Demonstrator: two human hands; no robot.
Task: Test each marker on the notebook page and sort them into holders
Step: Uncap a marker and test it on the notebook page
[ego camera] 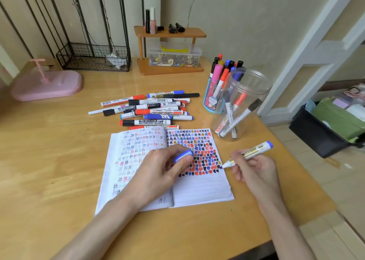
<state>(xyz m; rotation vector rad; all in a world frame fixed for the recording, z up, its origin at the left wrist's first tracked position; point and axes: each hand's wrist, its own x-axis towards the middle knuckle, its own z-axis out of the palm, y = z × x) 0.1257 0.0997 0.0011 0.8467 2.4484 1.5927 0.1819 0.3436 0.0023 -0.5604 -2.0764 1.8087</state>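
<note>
The uncapped blue marker (254, 151) is pinched in the right hand (254, 169), fingers curled round its barrel, tip down at the far right edge of the notebook (201, 188) page. The left hand (162, 169) rests on the page, gripping the cap (183, 155).

Risk noted: the tip sits so near the paper's edge that a stroke may run onto the desk (59, 161). The clear jar (243, 105) stands just beyond the working hand, near the desk's right edge – a careless reach could tip it.

The jar holds a few markers leaning crosswise, red, black and blue caps among them. The blue pen cup (210, 99) just behind is packed with upright markers – pink, red, blue, black. A pile of loose markers (154, 111) lies behind the notebook, probably untested.
</note>
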